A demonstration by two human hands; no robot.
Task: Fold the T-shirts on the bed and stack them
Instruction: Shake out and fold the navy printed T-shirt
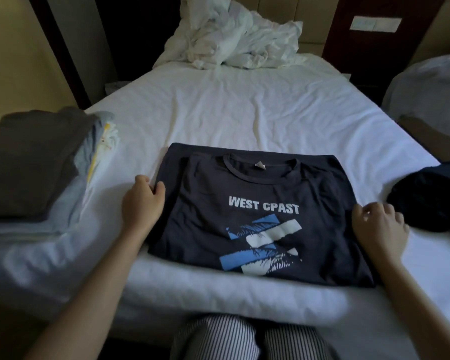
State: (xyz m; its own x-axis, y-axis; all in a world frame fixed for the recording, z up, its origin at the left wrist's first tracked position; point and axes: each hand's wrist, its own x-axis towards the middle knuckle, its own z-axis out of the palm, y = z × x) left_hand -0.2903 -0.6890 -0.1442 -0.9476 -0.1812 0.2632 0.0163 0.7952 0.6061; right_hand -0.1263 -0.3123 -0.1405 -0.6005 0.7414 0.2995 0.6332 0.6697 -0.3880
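navy T-shirt (pixel 260 216) folded, print up, lower centre of frame on bed (pixel 244 105) edge | my left hand (pixel 143 203) pinches its left side, fingers closed on cloth | my right hand (pixel 377 224) at its right side, fingers curled, grip unclear | folded stack (pixel 37 165) left of frame | dark garment (pixel 429 198) right edge | rumpled duvet (pixel 234 40) top centre
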